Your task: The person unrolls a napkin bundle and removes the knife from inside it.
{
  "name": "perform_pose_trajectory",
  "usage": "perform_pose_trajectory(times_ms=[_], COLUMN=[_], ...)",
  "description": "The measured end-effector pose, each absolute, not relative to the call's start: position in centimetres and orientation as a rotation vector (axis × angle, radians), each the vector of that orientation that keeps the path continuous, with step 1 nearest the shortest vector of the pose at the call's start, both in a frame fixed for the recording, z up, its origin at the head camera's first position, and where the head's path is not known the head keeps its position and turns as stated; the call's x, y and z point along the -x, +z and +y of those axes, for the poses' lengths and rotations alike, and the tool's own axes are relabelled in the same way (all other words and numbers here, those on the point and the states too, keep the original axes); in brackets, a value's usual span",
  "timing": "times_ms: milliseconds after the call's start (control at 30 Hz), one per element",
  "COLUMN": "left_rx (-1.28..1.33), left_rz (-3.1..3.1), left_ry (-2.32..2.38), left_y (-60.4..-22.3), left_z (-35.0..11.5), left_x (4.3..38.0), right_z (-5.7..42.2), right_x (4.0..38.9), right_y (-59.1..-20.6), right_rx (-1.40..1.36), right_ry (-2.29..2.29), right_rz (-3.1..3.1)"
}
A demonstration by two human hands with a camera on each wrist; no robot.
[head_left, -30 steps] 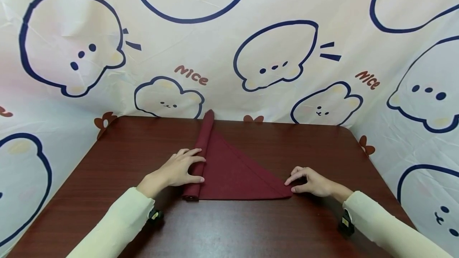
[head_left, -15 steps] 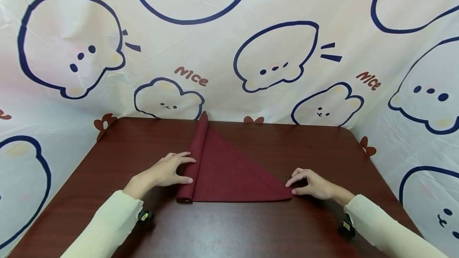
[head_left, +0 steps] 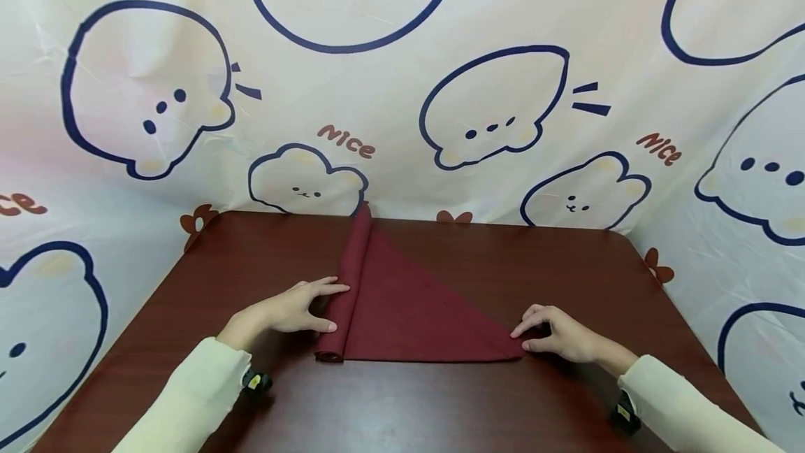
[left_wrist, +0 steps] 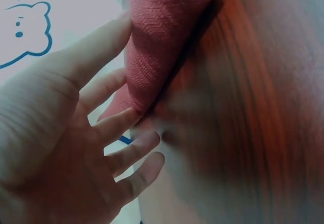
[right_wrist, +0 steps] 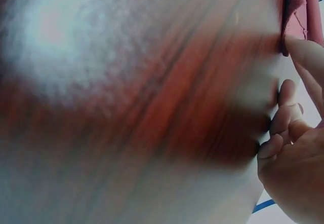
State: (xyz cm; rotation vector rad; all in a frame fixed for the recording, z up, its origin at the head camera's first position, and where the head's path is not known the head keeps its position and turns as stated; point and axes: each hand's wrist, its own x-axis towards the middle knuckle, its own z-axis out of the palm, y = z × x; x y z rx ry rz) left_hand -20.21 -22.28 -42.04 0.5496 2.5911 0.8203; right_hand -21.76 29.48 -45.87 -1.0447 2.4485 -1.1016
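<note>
A dark red cloth (head_left: 415, 313) lies on the table in a triangle, its left side wound into a long roll (head_left: 353, 264) that points away from me. Against the roll's left side is my left hand (head_left: 286, 310), thumb and fingers spread and fairly straight, tips touching it. The left wrist view shows the roll's near end (left_wrist: 162, 26) by the thumb, the other fingers loose. At the cloth's right corner, my right hand (head_left: 562, 334) pinches the tip between thumb and forefinger. In the right wrist view that cloth corner (right_wrist: 296, 24) meets a fingertip, with the other fingers curled underneath.
The dark brown wooden table (head_left: 402, 411) reaches back to a pale curtain (head_left: 390, 103) printed with blue cartoon outlines, which also hangs on both sides. The roll's far end reaches the table's back edge. A small black device sits at each wrist.
My left hand and the roll have shifted left relative to the table, leaving a slightly wider flat triangle. My right hand stays at the corner. The head view has swung slightly.
</note>
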Motion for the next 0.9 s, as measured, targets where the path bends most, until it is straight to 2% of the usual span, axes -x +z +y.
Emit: perform_pose_trajectory(times_ms=[333, 900], left_rx=[-0.572, -0.581], left_rz=[2.628, 2.677], left_ry=[0.814, 0.760], left_y=[-42.3, -42.9], left_z=[-20.2, -13.7], left_x=[20.2, 21.0], right_z=[31.0, 37.1], right_x=[21.1, 20.8], right_y=[-45.7, -45.5], right_rx=[1.094, 1.043], right_ry=[-1.123, -1.094], right_rz=[2.472, 2.521])
